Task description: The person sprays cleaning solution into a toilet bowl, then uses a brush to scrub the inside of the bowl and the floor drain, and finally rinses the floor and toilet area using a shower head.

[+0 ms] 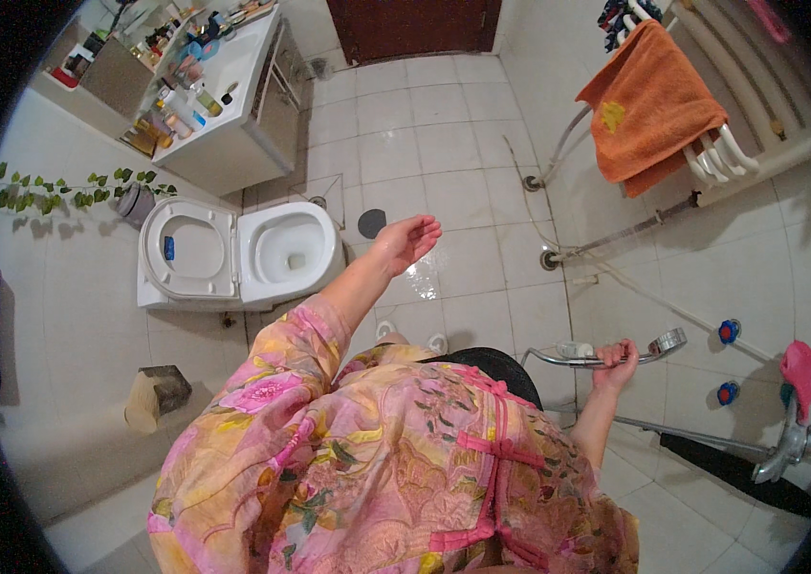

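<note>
My right hand [615,364] is wrapped around the handle of a chrome hand shower [666,343], its head pointing right. The hose curves down at the left end of the handle. Over the wet floor tiles [421,281] reaches my left hand [407,244], palm up and slightly cupped, with nothing in it. To its left stands a white toilet [292,244] with lid and seat raised. Below my hands is my floral top [391,459], and a black rounded thing [499,369] shows partly behind it. My light-coloured shoes [437,343] peek out beneath.
A vanity counter [233,72] with several bottles is at the upper left. An orange towel [653,107] hangs on a white rack at right. Two blue-and-red valve knobs [729,331] and a chrome faucet [793,445] sit along the right wall. A dark floor drain cover [372,223] lies near the toilet.
</note>
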A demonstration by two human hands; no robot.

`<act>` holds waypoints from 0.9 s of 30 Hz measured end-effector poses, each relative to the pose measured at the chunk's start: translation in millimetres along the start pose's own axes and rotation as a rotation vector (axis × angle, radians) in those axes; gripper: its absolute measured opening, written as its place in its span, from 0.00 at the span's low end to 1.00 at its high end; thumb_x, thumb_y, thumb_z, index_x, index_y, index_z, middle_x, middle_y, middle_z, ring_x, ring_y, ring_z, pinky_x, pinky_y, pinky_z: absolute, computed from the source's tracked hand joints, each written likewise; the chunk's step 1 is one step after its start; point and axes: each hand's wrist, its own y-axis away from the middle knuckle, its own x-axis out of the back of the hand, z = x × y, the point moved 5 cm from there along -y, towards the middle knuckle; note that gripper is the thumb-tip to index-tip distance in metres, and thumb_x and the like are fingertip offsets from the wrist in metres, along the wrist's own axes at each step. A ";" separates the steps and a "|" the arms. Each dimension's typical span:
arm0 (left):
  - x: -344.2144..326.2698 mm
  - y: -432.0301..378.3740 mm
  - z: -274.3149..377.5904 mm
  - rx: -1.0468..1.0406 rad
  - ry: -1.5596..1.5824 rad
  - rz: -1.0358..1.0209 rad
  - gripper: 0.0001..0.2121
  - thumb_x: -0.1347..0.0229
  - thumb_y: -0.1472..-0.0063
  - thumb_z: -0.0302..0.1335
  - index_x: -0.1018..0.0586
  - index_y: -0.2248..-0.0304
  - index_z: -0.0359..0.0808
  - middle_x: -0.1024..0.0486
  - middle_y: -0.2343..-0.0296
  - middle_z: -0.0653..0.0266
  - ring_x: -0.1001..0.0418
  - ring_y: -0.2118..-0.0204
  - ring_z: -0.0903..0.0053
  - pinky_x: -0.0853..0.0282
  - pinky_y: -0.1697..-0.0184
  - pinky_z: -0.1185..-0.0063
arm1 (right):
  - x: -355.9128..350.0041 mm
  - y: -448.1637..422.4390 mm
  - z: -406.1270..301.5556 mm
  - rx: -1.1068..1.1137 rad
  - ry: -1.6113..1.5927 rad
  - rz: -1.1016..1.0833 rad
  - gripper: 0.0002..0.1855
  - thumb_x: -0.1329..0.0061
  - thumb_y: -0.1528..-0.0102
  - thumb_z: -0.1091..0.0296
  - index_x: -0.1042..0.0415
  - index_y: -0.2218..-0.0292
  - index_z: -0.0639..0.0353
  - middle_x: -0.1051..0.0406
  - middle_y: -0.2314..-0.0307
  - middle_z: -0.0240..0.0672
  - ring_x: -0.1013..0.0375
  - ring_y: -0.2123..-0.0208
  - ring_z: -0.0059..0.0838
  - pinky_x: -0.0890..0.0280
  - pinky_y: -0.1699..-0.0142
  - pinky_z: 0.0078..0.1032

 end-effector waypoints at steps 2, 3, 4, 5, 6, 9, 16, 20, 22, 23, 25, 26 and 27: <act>4.9 0.1 0.6 -0.001 0.014 -0.005 0.08 0.58 0.48 0.28 0.33 0.71 0.32 0.33 0.72 0.62 0.34 0.68 0.77 0.35 0.67 0.84 | -0.5 0.8 -3.2 -0.014 0.039 -0.027 0.10 0.64 0.55 0.62 0.40 0.83 0.55 0.52 0.95 0.21 0.55 0.94 0.14 0.57 0.87 0.15; 5.6 1.3 1.4 -0.002 0.015 -0.004 0.08 0.58 0.48 0.28 0.33 0.71 0.32 0.33 0.72 0.62 0.34 0.68 0.77 0.35 0.67 0.84 | 0.0 0.6 -5.0 -0.015 0.039 -0.028 0.10 0.64 0.55 0.62 0.40 0.83 0.55 0.52 0.95 0.21 0.55 0.94 0.14 0.57 0.87 0.15; 6.9 2.9 2.6 -0.002 0.010 0.019 0.08 0.58 0.48 0.28 0.33 0.70 0.32 0.33 0.72 0.62 0.34 0.68 0.77 0.35 0.67 0.84 | 0.0 0.2 -8.1 0.007 0.046 -0.036 0.10 0.64 0.55 0.62 0.39 0.83 0.55 0.52 0.95 0.22 0.55 0.94 0.14 0.57 0.87 0.14; 8.7 4.1 3.5 -0.003 0.005 0.041 0.08 0.58 0.48 0.28 0.33 0.70 0.32 0.33 0.72 0.62 0.34 0.68 0.77 0.34 0.67 0.84 | 0.2 -0.5 -11.3 0.030 0.053 -0.043 0.10 0.64 0.55 0.62 0.39 0.83 0.56 0.52 0.95 0.22 0.55 0.94 0.14 0.57 0.87 0.14; 11.8 4.6 3.9 -0.004 0.008 0.045 0.08 0.58 0.48 0.28 0.33 0.70 0.32 0.33 0.72 0.62 0.34 0.68 0.77 0.34 0.67 0.84 | 1.2 -1.8 -13.4 0.026 0.055 -0.045 0.10 0.64 0.55 0.62 0.39 0.83 0.56 0.52 0.95 0.22 0.55 0.94 0.14 0.57 0.87 0.14; 18.5 5.9 4.1 -0.013 0.012 0.037 0.09 0.58 0.48 0.29 0.33 0.70 0.32 0.33 0.71 0.62 0.34 0.68 0.77 0.34 0.67 0.84 | -0.2 -4.7 -17.8 -0.019 0.044 -0.106 0.10 0.64 0.55 0.62 0.38 0.82 0.56 0.53 0.96 0.22 0.55 0.94 0.14 0.58 0.87 0.14; 16.1 10.8 3.2 -0.008 0.033 0.034 0.09 0.59 0.47 0.29 0.33 0.69 0.32 0.33 0.71 0.62 0.34 0.67 0.77 0.34 0.66 0.84 | -2.5 -2.9 -22.9 -0.096 0.089 -0.146 0.10 0.64 0.54 0.61 0.37 0.80 0.56 0.53 0.96 0.21 0.55 0.94 0.13 0.58 0.88 0.14; 10.8 9.9 0.9 -0.014 0.020 0.052 0.08 0.59 0.48 0.28 0.33 0.71 0.33 0.32 0.73 0.64 0.33 0.70 0.79 0.34 0.70 0.86 | 6.7 -6.8 -26.8 -0.093 0.095 -0.164 0.09 0.64 0.55 0.61 0.39 0.79 0.55 0.52 0.94 0.21 0.57 0.93 0.13 0.59 0.87 0.14; 10.3 8.8 0.0 -0.013 0.024 0.043 0.09 0.59 0.47 0.28 0.33 0.70 0.32 0.33 0.72 0.62 0.33 0.69 0.78 0.34 0.68 0.85 | 5.5 -4.2 -29.0 -0.075 0.111 -0.137 0.09 0.64 0.55 0.61 0.39 0.79 0.55 0.53 0.95 0.21 0.57 0.93 0.13 0.59 0.87 0.14; 10.0 7.9 -0.6 -0.010 0.027 0.030 0.09 0.59 0.47 0.28 0.33 0.69 0.31 0.33 0.71 0.61 0.33 0.68 0.77 0.34 0.67 0.84 | 5.5 -3.1 -31.2 -0.052 0.128 -0.108 0.09 0.64 0.55 0.61 0.39 0.79 0.55 0.53 0.95 0.21 0.57 0.93 0.13 0.60 0.87 0.14; 11.5 5.9 -2.0 -0.013 0.035 0.022 0.09 0.59 0.47 0.28 0.33 0.70 0.31 0.33 0.71 0.61 0.33 0.68 0.77 0.34 0.67 0.84 | 5.8 -3.8 -34.9 -0.050 0.131 -0.105 0.09 0.64 0.54 0.61 0.38 0.80 0.56 0.53 0.95 0.21 0.57 0.94 0.13 0.59 0.87 0.14; 11.4 5.2 -2.6 -0.014 0.042 0.011 0.09 0.59 0.47 0.28 0.33 0.70 0.31 0.33 0.71 0.61 0.33 0.69 0.77 0.34 0.67 0.84 | 7.0 -5.1 -37.2 -0.045 0.134 -0.100 0.10 0.64 0.54 0.61 0.38 0.80 0.56 0.54 0.95 0.22 0.56 0.94 0.13 0.59 0.88 0.13; 11.2 5.2 -2.4 -0.017 0.043 0.013 0.09 0.59 0.47 0.28 0.33 0.70 0.31 0.33 0.71 0.61 0.33 0.69 0.77 0.34 0.67 0.84 | 8.4 -6.8 -39.1 -0.047 0.134 -0.103 0.10 0.64 0.54 0.61 0.38 0.80 0.56 0.54 0.95 0.22 0.56 0.94 0.13 0.59 0.88 0.13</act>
